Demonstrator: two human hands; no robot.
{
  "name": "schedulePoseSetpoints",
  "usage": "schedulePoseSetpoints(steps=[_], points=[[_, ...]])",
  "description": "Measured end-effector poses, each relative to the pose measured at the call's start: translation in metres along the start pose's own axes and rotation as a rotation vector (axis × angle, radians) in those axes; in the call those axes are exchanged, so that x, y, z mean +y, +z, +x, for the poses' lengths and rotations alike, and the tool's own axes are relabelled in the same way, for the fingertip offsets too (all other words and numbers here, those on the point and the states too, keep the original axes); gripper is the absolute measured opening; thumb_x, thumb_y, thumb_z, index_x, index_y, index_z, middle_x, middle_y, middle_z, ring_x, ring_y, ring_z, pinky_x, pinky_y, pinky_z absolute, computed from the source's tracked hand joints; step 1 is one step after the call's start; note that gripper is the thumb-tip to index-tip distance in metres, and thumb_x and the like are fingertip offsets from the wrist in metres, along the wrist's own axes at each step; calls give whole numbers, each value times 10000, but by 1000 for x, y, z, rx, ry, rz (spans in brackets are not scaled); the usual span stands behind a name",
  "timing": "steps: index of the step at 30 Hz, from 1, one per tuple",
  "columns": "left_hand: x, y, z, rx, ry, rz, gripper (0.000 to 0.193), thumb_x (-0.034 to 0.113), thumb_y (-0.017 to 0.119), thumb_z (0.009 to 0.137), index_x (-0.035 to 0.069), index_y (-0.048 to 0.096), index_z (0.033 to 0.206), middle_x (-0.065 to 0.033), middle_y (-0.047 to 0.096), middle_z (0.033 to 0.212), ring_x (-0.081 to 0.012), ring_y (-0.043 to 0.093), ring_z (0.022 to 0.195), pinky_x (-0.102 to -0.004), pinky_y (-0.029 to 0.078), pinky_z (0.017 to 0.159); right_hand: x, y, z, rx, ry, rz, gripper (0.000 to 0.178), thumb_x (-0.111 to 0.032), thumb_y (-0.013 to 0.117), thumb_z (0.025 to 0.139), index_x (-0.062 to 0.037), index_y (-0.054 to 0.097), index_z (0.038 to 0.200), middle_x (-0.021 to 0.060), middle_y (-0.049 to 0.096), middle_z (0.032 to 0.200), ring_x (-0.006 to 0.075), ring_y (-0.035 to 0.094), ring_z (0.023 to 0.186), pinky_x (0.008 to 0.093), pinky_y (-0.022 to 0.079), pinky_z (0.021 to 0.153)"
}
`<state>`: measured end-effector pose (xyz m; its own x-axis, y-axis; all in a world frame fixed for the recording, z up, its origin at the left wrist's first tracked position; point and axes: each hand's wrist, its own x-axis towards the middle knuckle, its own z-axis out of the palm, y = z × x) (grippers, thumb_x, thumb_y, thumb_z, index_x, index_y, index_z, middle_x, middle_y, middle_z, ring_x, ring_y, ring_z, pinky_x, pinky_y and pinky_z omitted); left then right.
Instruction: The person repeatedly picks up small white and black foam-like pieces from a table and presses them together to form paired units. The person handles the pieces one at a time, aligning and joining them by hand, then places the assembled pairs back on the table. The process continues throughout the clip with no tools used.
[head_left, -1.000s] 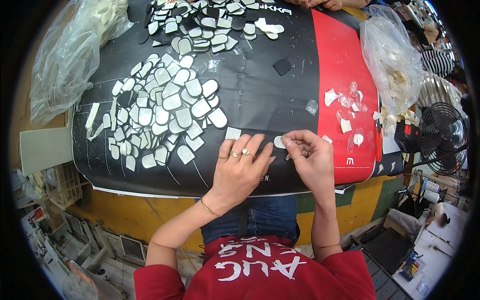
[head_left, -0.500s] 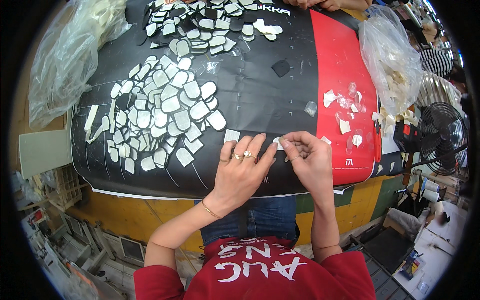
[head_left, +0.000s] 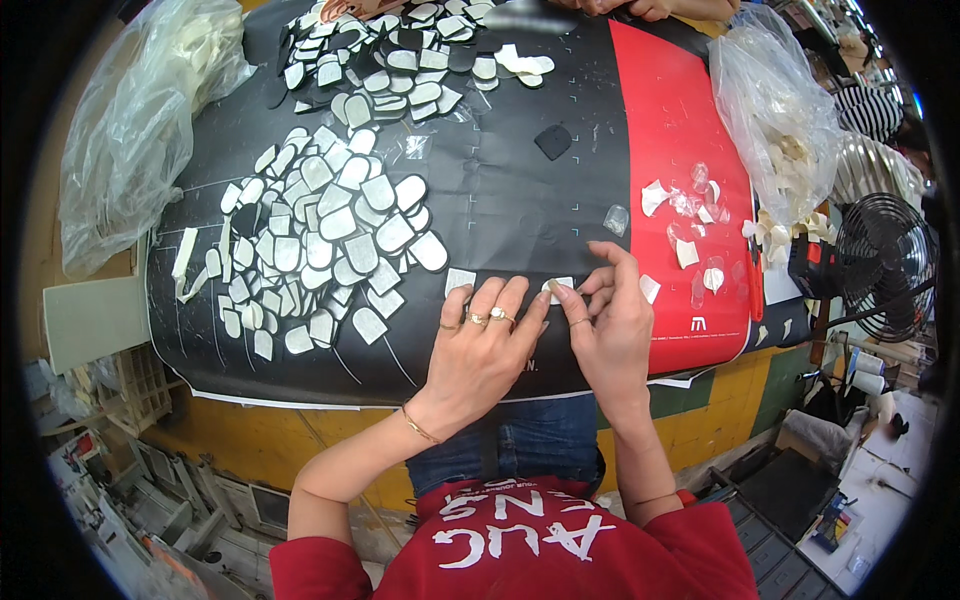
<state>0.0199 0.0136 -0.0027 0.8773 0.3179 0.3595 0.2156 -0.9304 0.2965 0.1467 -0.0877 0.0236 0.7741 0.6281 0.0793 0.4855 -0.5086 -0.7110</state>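
A small white patch (head_left: 562, 287) lies between the fingertips of both hands near the front edge of the black covering. My left hand (head_left: 480, 340), with rings on its fingers, holds the patch's left edge with its fingertips. My right hand (head_left: 612, 335) has its thumb on the patch and its other fingers curled above. Another white patch (head_left: 461, 279) rests on the covering just beyond my left fingers. To the left spreads a big heap of white, dark-edged patches (head_left: 338, 223), mostly rounded at one end.
A second heap of patches (head_left: 400, 60) lies at the far side, near another person's hand (head_left: 640, 8). White scraps (head_left: 686, 252) and clear bits lie on the red area (head_left: 690, 330). Plastic bags (head_left: 130, 140) flank the table, and a black fan (head_left: 880, 265) stands right.
My right fingers have lifted and opened a little away from the patch, leaving the thumb on it. The patch sits flatter and shows more. My left hand has barely moved.
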Motion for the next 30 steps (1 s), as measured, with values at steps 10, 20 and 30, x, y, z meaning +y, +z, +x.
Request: schedulePoseSetpoints(steps=[10, 20, 30], points=[[0, -4, 5, -2, 44, 37, 353, 200, 700, 814, 137, 700, 1162, -55, 605, 1169, -204, 560, 1149, -418, 334, 1030, -9, -3, 0, 12, 167, -49, 387, -159, 722, 875, -91, 581, 1229, 84, 573, 911, 266, 620, 810, 395, 492, 678], [-30, -31, -14, -14, -58, 220, 338, 302, 731, 863, 100, 704, 1133, -125, 599, 1218, -300, 527, 1216, -495, 287, 1101, 33, -67, -8, 252, 152, -46, 243, -253, 722, 911, -68, 705, 1069, 120, 661, 918, 287, 678, 835, 411, 520, 741], [-15, -39, -11, 128, -102, 155, 355, 233, 786, 816, 125, 705, 1145, -97, 583, 1295, -278, 515, 1248, -481, 232, 1128, 88, -90, 25, 272, 168, -298, 261, -284, 713, 909, -41, 696, 1000, 119, 617, 1029, 304, 593, 1034, 454, 429, 889]])
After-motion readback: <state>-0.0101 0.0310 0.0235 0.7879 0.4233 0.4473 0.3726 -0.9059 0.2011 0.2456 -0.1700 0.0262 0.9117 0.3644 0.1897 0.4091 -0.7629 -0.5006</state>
